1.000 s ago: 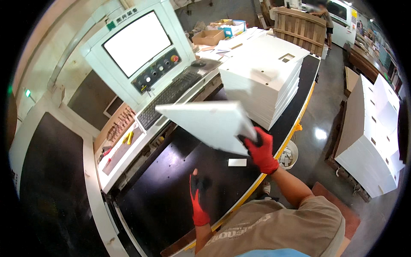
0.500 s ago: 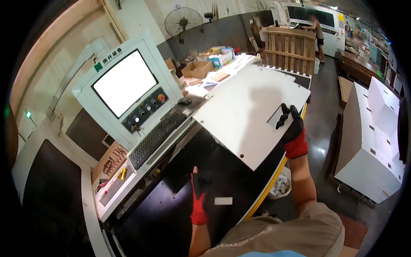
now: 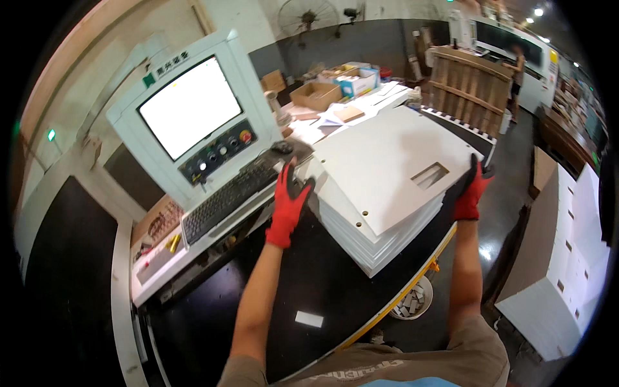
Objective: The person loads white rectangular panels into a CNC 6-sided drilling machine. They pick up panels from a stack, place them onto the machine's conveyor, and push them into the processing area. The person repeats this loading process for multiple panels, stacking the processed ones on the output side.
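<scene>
A white panel (image 3: pixel 387 171) with a rectangular cut-out and small holes lies on top of a stack of white panels (image 3: pixel 380 242) on a black table (image 3: pixel 258 303). My left hand (image 3: pixel 288 203), in a red and black glove, grips the panel's left edge. My right hand (image 3: pixel 472 189), gloved the same way, holds its right edge by the cut-out. The panel sits slightly askew on the stack.
A control console with a bright screen (image 3: pixel 189 106), buttons and a keyboard (image 3: pixel 225 197) stands left of the stack. More white panels (image 3: pixel 567 258) are piled at the right. A wooden pallet (image 3: pixel 467 87) and cardboard boxes (image 3: pixel 316 93) stand behind. A bucket of offcuts (image 3: pixel 412 300) sits under the table edge.
The panel, held up and tilted by my right hand, has come down flat on the stack. My left hand rose from the table and took its left edge.
</scene>
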A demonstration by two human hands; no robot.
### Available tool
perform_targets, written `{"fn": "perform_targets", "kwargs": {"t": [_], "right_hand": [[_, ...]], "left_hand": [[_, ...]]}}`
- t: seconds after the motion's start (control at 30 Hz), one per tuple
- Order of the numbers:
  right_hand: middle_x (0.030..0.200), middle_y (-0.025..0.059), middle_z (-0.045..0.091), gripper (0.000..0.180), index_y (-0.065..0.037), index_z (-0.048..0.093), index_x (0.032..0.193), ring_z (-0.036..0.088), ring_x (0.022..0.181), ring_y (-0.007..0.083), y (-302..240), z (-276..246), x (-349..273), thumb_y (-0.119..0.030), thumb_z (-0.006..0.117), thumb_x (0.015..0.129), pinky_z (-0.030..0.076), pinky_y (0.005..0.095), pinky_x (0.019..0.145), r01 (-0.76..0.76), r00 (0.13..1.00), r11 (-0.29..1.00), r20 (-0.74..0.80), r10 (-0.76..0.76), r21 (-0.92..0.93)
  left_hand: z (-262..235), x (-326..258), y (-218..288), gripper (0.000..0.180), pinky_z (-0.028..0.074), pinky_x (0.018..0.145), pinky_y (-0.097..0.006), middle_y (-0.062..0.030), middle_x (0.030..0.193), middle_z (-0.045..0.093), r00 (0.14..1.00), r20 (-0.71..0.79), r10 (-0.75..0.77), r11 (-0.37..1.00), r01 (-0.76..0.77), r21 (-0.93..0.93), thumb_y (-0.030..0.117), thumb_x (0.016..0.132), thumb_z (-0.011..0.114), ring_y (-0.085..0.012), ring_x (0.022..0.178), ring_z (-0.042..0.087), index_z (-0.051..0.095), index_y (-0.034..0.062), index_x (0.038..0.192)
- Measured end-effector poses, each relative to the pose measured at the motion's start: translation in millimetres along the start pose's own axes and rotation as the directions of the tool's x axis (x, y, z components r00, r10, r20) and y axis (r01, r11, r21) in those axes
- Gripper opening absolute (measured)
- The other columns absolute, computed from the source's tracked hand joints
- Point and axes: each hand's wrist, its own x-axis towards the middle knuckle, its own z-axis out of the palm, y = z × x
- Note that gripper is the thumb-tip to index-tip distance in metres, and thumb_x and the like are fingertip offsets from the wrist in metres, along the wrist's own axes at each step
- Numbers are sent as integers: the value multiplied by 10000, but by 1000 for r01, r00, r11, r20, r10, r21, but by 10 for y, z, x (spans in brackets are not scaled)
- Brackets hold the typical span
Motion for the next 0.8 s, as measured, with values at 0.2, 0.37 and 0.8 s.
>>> {"fn": "perform_targets", "kwargs": {"t": [0.2,0.37,0.8], "right_hand": [[1166,89,697,361,-8,638,1311,637,1017,177,716,161,688,-183,691,1000,517,343,921,-68,962,996,262,83,-65],[1169,126,724,445,52,670,1263,653,1056,221,1220,367,953,-247,768,948,512,366,959,-75,981,980,163,106,-184],[1055,78,762,254,32,753,1106,663,942,172,996,446,576,-190,665,1018,519,339,893,21,976,999,219,-11,-42]], "left_hand": [[248,787,-165,846,347,1227,-441,-231,1606,446,921,249,-299,908,195,371,599,960,661,-385,1493,427,412,111,1604],[445,1020,-226,785,409,1175,-382,-210,1537,549,817,193,-543,817,462,345,554,972,687,-321,1420,522,485,72,1558],[612,581,-667,116,518,872,-317,-16,1055,683,716,-586,-380,870,63,-489,110,1010,684,-145,940,624,692,44,1105]]}}
